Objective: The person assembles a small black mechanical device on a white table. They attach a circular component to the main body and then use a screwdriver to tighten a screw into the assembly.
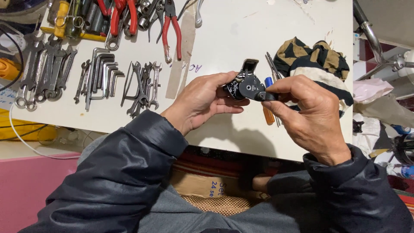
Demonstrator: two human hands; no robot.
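My left hand (202, 101) and my right hand (308, 114) together hold a small black mechanical part (247, 84) with a lever and exposed gears, a little above the white table (241, 26). The left fingers grip its left side. The right thumb and forefinger pinch the black lever end on its right. A screwdriver with a blue and orange handle (268, 113) lies on the table just under the part, partly hidden by my right hand.
Several wrenches (47, 71), hex keys (103, 73) and small spanners (142, 86) lie in rows at the left. Red-handled pliers (171, 30) lie at the top. A black, tan and white striped cloth (317, 64) sits at the right edge. A metal tube (373, 36) stands beyond the table.
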